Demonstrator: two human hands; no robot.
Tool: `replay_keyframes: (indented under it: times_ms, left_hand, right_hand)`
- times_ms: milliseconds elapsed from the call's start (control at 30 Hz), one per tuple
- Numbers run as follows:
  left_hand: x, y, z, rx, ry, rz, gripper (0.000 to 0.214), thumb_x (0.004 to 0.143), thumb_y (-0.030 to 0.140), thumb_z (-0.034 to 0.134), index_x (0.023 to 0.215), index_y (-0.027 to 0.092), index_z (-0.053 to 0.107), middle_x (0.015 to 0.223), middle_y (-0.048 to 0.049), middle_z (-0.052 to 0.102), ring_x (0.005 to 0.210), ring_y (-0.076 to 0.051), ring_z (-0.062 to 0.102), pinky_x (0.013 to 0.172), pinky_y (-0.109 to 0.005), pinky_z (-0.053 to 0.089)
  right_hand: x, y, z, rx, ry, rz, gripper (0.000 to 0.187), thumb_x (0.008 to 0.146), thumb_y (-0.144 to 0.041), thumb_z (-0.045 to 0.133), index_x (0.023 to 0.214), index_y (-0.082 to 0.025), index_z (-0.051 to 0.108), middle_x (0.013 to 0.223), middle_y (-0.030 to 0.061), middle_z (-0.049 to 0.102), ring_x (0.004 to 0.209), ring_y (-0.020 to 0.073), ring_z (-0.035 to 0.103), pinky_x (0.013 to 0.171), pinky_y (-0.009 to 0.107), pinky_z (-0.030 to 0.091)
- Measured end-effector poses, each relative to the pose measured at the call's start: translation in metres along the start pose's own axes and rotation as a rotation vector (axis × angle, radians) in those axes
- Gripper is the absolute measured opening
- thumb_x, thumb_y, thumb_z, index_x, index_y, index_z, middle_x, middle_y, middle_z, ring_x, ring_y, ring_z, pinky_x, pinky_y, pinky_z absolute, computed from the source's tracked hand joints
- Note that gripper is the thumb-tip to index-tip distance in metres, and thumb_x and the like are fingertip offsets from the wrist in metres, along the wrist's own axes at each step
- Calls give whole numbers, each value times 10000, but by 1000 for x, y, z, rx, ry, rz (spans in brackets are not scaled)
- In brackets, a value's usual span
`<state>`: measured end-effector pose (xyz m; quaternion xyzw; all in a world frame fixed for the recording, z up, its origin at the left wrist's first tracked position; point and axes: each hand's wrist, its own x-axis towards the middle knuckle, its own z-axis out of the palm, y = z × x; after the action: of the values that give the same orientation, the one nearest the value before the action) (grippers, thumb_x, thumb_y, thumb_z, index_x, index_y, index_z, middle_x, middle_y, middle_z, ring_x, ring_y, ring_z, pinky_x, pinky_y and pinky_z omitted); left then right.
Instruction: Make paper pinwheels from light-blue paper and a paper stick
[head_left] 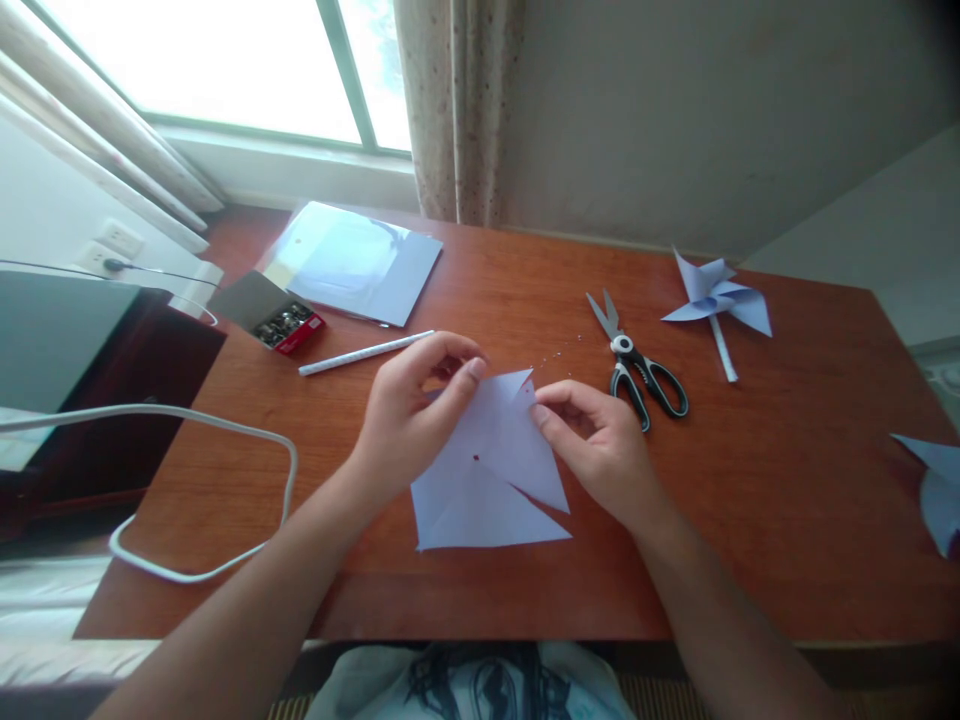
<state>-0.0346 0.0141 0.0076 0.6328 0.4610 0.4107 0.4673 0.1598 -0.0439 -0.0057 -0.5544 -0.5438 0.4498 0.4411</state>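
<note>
A square white paper sheet (495, 505) lies on the desk, with slits cut in from its corners and a small hole near its middle that shows the wood through it. My left hand (424, 400) is closed at the sheet's upper left edge, thumb and fingers pinched together; the corner there is hidden behind it. With thumb and forefinger, my right hand (592, 435) pinches the upper right edge, just below a pointed tip that bears small holes. Beyond my left hand lies a rolled white paper stick (360, 354). Black-handled scissors (630, 360) rest with blades parted beyond my right hand.
A finished paper pinwheel (716, 300) lies at the back right; another folded paper piece (937, 490) is at the right edge. Back left are a small red box (289, 325) of metal clips and a plastic-wrapped paper pack (360, 260). A white cable (289, 470) loops at left.
</note>
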Motion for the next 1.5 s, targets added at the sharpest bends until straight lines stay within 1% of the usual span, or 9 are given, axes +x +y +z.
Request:
replay_keyframes:
  times_ms: [100,167,400,600,767,967,1100,1333,1500]
  left_hand:
    - [10,-3,-12,42,150,32,163,922,312,650,959,168,719,959,-51,724,917,-186,650,842,-278,475]
    - [15,-6,-17,42,181,29,186,929,325,637,959,165,726,962,-59,730,927,-198,658,852,-289,480]
    - [18,-11,-17,-64,143,-38,216,914,381,658,956,179,723,974,-58,735,946,-211,653,848,-306,478]
    - [18,-13,-12,-288,123,-240,307,828,388,754,1044,179,689,1076,-64,728,1012,-204,639,860,-284,460]
    - [17,-12,-12,-512,37,-413,355,771,341,812,1065,178,694,914,-20,702,810,-142,629,706,-230,451]
    - [14,-11,-7,-647,40,-448,294,737,266,845,974,165,705,858,-5,702,746,-113,631,665,-203,479]
    - [14,-11,-6,-696,75,-453,230,726,257,854,835,155,679,756,11,689,653,-95,604,620,-195,480]
    - [14,-9,-8,-690,147,-428,235,718,282,853,827,171,677,720,20,685,604,-103,597,570,-198,472]
    - [12,-8,-8,-475,76,-365,255,729,351,840,837,167,700,781,-15,707,646,-133,611,576,-221,464]
  right_hand:
    - [2,1,-6,64,51,13,63,906,-270,687,868,-230,717,789,-12,715,725,150,657,652,239,523]
    - [3,1,-9,98,71,10,52,901,-258,694,863,-236,722,795,-19,724,734,144,668,649,224,528]
    - [7,6,-17,196,152,3,46,888,-271,719,859,-243,742,792,-19,730,729,141,667,642,220,521]
    - [10,12,-20,245,236,14,71,858,-314,753,849,-244,742,749,-16,696,678,131,594,588,215,467]
    - [10,9,-19,281,285,76,108,826,-340,770,846,-242,730,783,-6,699,684,143,599,608,236,473]
    - [10,7,-18,306,349,104,142,800,-355,780,844,-233,722,798,7,707,692,153,616,633,253,502]
    - [11,8,-18,340,290,109,122,816,-337,780,851,-235,724,786,-4,700,688,137,608,627,232,496]
    - [11,4,-27,247,-4,92,208,877,-434,712,882,-226,728,846,17,722,737,175,633,669,277,517]
    - [15,6,-42,275,119,68,389,948,-551,567,912,-210,752,832,52,730,754,185,654,678,292,520]
